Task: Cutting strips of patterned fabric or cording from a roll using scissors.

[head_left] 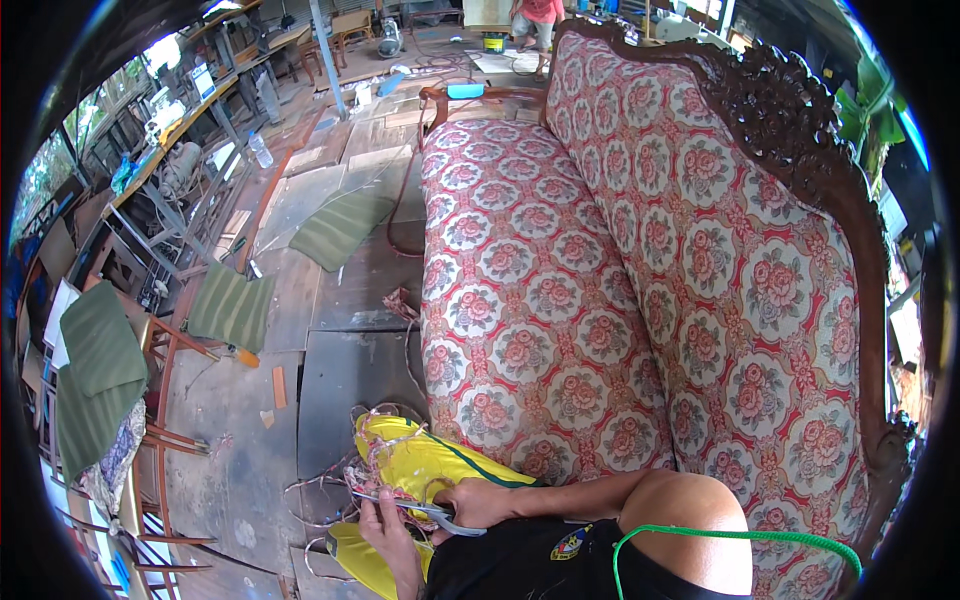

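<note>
In front of my lap, my right hand [480, 502] is closed on a pair of scissors [436, 514], whose blades point left. My left hand [390, 535] has its fingers pinched at the blade end, on a thin fabric-covered cord [372, 462]. Loops of this cord, reddish and frayed-looking, lie tangled over my yellow trouser legs [425, 455] and trail onto the floor. Just beyond my knees stands a carved wooden sofa [530, 250], covered in red and cream floral fabric. The exact spot between the scissor blades is too small to make out.
Green striped fabric pieces [343, 228] lie on the floor, with more draped over wooden chair frames [160, 440] at the left. A workbench [185, 125] runs along the far left. A green cord [740, 534] arcs past my shoulder. Another person [540, 20] stands at the back.
</note>
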Demonstrator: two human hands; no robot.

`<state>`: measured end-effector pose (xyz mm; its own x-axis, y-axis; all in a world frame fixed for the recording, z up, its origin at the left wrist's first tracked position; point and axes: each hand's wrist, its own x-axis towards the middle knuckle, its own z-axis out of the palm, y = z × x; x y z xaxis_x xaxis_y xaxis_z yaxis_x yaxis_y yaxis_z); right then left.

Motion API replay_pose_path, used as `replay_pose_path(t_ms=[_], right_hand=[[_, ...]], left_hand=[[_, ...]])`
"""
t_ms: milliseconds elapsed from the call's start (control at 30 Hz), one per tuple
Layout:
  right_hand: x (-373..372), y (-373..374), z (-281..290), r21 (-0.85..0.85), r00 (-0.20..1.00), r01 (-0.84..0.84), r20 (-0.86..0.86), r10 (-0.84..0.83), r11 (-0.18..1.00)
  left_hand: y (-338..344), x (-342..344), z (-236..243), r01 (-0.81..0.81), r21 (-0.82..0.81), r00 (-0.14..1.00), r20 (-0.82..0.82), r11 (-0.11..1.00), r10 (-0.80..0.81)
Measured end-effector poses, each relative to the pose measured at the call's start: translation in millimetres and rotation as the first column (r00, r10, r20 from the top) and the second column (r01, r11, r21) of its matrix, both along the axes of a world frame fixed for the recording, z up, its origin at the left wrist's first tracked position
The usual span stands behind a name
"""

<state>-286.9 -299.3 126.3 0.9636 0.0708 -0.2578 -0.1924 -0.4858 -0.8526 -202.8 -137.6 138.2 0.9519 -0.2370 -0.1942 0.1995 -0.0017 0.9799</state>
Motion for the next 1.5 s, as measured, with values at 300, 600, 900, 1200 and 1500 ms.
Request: replay_pose_path(t_ms=[300, 600, 900, 1200, 1500], right_hand=[[2.9, 1.5, 2.8, -0.022, 1.000, -0.018, 0.015, 0.019, 1.000], [7.8, 4.1, 13.3, -0.057, 0.991, -0.110, -0.089, 0.104, 0.992], [11.8, 9.8, 5.9, -0.085, 0.988, -0.143, -0.069, 0.137, 0.986], [12.8, 9.5, 10.9, -0.119, 0.990, -0.093, 0.091, 0.104, 0.988], [11.4, 5.8, 8.6, -0.098, 0.979, -0.054, 0.193, 0.072, 0.994]], left_hand=[[7.3, -4.7, -0.1, -0.043, 0.001, 0.997, -0.063, 0.999, 0.043], [14.5, -2.3, -7.5, -0.039, -0.038, 0.999, -0.024, 0.999, 0.038], [16.2, -0.4, 2.6, -0.060, -0.008, 0.997, -0.047, 0.998, 0.060], [11.5, 0.3, 18.9, -0.093, -0.061, 0.994, -0.067, 0.994, 0.089], [12.2, 5.4, 10.3, -0.307, -0.300, 0.923, -0.323, 0.903, 0.206]])
